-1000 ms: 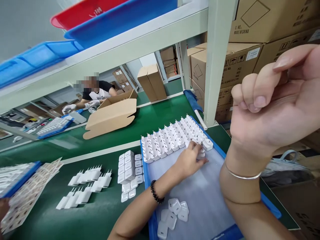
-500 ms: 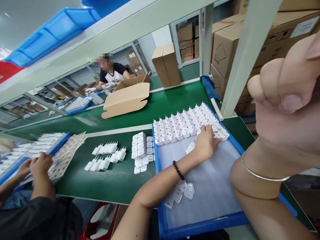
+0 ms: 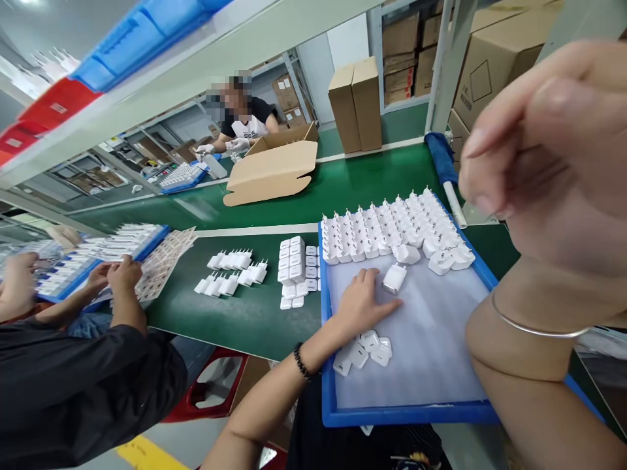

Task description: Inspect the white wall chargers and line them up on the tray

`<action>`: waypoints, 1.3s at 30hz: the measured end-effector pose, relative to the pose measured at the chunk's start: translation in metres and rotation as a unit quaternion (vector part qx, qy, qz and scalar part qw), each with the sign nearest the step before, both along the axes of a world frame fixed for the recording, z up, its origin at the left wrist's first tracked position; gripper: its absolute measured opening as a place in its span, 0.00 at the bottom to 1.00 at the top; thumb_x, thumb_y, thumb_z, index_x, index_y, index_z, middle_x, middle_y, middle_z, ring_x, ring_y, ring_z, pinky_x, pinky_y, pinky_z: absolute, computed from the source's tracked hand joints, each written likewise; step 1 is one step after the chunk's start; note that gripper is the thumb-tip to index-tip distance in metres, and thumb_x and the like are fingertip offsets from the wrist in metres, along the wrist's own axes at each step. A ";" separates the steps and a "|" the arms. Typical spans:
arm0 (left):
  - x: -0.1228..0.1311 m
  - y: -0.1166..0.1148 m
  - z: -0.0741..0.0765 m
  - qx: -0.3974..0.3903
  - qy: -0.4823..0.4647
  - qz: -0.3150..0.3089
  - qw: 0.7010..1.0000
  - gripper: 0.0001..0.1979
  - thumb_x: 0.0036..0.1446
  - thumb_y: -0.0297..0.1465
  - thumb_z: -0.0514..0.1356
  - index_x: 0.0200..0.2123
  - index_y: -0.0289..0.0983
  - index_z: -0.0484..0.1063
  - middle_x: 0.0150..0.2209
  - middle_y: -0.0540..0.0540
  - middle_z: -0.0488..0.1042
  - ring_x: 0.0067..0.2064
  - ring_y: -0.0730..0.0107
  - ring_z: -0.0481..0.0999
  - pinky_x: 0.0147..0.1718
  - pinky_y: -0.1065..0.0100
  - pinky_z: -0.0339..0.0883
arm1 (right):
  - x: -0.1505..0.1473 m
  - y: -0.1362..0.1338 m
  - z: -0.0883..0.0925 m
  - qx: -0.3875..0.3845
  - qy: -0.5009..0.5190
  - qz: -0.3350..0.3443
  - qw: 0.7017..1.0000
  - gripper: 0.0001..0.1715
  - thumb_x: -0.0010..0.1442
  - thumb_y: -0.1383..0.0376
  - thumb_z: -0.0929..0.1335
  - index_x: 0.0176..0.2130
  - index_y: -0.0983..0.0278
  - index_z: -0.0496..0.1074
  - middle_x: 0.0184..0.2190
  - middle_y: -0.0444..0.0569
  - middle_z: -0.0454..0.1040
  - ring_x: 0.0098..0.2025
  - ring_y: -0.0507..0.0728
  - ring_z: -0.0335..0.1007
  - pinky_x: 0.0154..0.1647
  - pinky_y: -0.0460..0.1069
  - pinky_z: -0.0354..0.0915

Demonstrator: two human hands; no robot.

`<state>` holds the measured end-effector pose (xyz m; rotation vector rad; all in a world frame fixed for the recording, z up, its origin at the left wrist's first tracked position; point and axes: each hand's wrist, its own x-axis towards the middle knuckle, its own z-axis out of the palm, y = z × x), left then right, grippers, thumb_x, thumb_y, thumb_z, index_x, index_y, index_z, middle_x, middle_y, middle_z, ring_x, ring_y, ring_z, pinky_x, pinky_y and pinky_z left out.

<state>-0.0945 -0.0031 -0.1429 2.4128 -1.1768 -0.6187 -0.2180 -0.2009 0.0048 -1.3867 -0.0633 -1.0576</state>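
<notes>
A blue-rimmed tray with a whitish lining lies before me. White plug chargers stand in close rows, pins up, across its far part. My left hand is over the tray's left side, fingers spread, thumb stretched out, nothing in it. Just beyond its fingers lies a single white charger on the lining. Several flat white covers lie loosely in the near left corner. My right hand is raised close to the camera on the right, fingers curled in; what they hold, if anything, is hidden.
Left of the tray are stacked white blocks and rows of chargers on the green table. A co-worker's hands work farther left. An open carton and another person are opposite. A metal post stands at right.
My left hand has drawn back from the charger rows toward me and spread its fingers. My right hand has turned, its fingers now pointing left. The whole view has shifted.
</notes>
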 end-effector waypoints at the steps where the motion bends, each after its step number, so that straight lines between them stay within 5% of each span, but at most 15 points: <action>1: -0.001 -0.007 -0.004 0.001 -0.003 -0.013 1.000 0.36 0.57 0.43 0.71 0.62 0.34 0.62 0.59 0.32 0.71 0.60 0.42 0.73 0.59 0.44 0.69 | 0.001 0.002 0.002 -0.033 0.008 0.018 0.999 0.13 0.69 0.62 0.70 0.32 0.59 0.79 0.23 0.46 0.70 0.21 0.53 0.63 0.20 0.55 0.54; 4: -0.001 -0.032 -0.008 -0.049 0.008 -0.032 0.998 0.47 0.53 0.41 0.73 0.68 0.35 0.54 0.67 0.28 0.63 0.69 0.38 0.65 0.65 0.42 0.64 | 0.001 0.004 0.004 -0.140 0.055 0.092 0.984 0.12 0.72 0.62 0.69 0.36 0.60 0.80 0.24 0.44 0.72 0.25 0.52 0.66 0.23 0.50 0.61; 7: 0.006 -0.051 -0.003 -0.119 0.052 -0.087 0.988 0.45 0.55 0.39 0.72 0.69 0.35 0.54 0.68 0.29 0.61 0.69 0.42 0.65 0.65 0.44 0.66 | 0.000 0.003 0.003 -0.188 0.080 0.128 0.970 0.10 0.72 0.62 0.69 0.38 0.60 0.79 0.25 0.43 0.73 0.27 0.51 0.67 0.24 0.48 0.61; 12: 0.014 -0.054 0.000 -0.071 0.101 -0.208 0.970 0.49 0.54 0.32 0.72 0.72 0.36 0.51 0.71 0.30 0.60 0.69 0.43 0.65 0.66 0.45 0.66 | 0.003 -0.001 0.001 -0.218 0.118 0.129 0.960 0.12 0.72 0.59 0.68 0.39 0.60 0.80 0.27 0.45 0.76 0.27 0.53 0.69 0.25 0.49 0.61; 16: 0.011 -0.037 -0.003 -0.075 0.057 -0.159 0.983 0.39 0.54 0.22 0.65 0.68 0.36 0.60 0.67 0.33 0.67 0.68 0.46 0.68 0.65 0.46 0.65 | 0.006 -0.004 -0.001 -0.247 0.125 0.141 0.950 0.13 0.72 0.59 0.67 0.40 0.61 0.80 0.27 0.47 0.76 0.27 0.54 0.69 0.25 0.49 0.61; 20: 0.016 -0.016 -0.001 -0.105 0.060 -0.108 0.987 0.19 0.57 0.24 0.63 0.53 0.36 0.73 0.50 0.41 0.79 0.51 0.58 0.78 0.54 0.55 0.72 | 0.010 -0.004 -0.003 -0.253 0.131 0.168 0.944 0.11 0.71 0.61 0.68 0.41 0.62 0.80 0.26 0.45 0.74 0.25 0.52 0.65 0.24 0.48 0.59; 24: 0.034 0.010 0.009 -0.235 0.063 -0.009 0.970 0.20 0.55 0.29 0.68 0.51 0.37 0.71 0.49 0.43 0.78 0.51 0.60 0.78 0.55 0.59 0.72 | 0.020 -0.001 -0.005 -0.284 0.156 0.186 0.928 0.12 0.71 0.63 0.66 0.41 0.63 0.79 0.26 0.43 0.73 0.25 0.50 0.62 0.25 0.47 0.56; 26: 0.048 0.026 0.017 -0.350 0.087 0.081 0.929 0.23 0.51 0.29 0.72 0.50 0.38 0.71 0.48 0.43 0.78 0.49 0.63 0.79 0.52 0.63 0.73 | 0.032 0.007 -0.006 -0.329 0.207 0.208 0.897 0.12 0.71 0.64 0.65 0.41 0.64 0.78 0.27 0.43 0.74 0.27 0.50 0.64 0.28 0.47 0.57; 28: 0.062 0.045 0.026 -0.445 0.134 0.191 0.865 0.25 0.47 0.29 0.74 0.49 0.38 0.72 0.43 0.45 0.79 0.43 0.67 0.81 0.45 0.69 0.74 | 0.048 0.024 -0.008 -0.405 0.291 0.236 0.834 0.11 0.70 0.66 0.65 0.43 0.64 0.77 0.30 0.44 0.76 0.30 0.51 0.67 0.32 0.48 0.58; 30: 0.073 0.064 0.034 -0.518 0.208 0.311 0.769 0.25 0.45 0.27 0.74 0.48 0.37 0.74 0.39 0.47 0.80 0.37 0.70 0.81 0.38 0.73 0.73 | 0.067 0.052 -0.016 -0.491 0.397 0.257 0.731 0.11 0.69 0.69 0.64 0.46 0.65 0.75 0.36 0.48 0.79 0.35 0.54 0.71 0.34 0.49 0.59; 33: 0.081 0.094 0.042 -0.574 0.286 0.435 0.632 0.18 0.54 0.27 0.68 0.48 0.35 0.75 0.36 0.47 0.81 0.34 0.71 0.82 0.36 0.73 0.75 | 0.087 0.106 -0.037 -0.531 0.463 0.316 0.635 0.03 0.60 0.73 0.72 0.38 0.70 0.78 0.35 0.54 0.79 0.37 0.59 0.77 0.33 0.50 0.64; 36: 0.078 0.119 0.044 -0.579 0.308 0.483 0.580 0.12 0.63 0.28 0.60 0.49 0.32 0.73 0.34 0.44 0.82 0.35 0.68 0.84 0.38 0.70 0.79 | 0.093 0.155 -0.066 -0.539 0.499 0.349 0.583 0.11 0.66 0.61 0.74 0.43 0.68 0.78 0.39 0.50 0.80 0.41 0.57 0.78 0.42 0.53 0.74; 39: 0.074 0.133 0.046 -0.582 0.330 0.507 0.544 0.13 0.68 0.26 0.54 0.53 0.30 0.70 0.35 0.42 0.83 0.36 0.67 0.85 0.40 0.68 0.81 | 0.091 0.183 -0.089 -0.537 0.516 0.355 0.565 0.16 0.69 0.57 0.72 0.50 0.66 0.76 0.46 0.51 0.79 0.46 0.57 0.78 0.47 0.56 0.76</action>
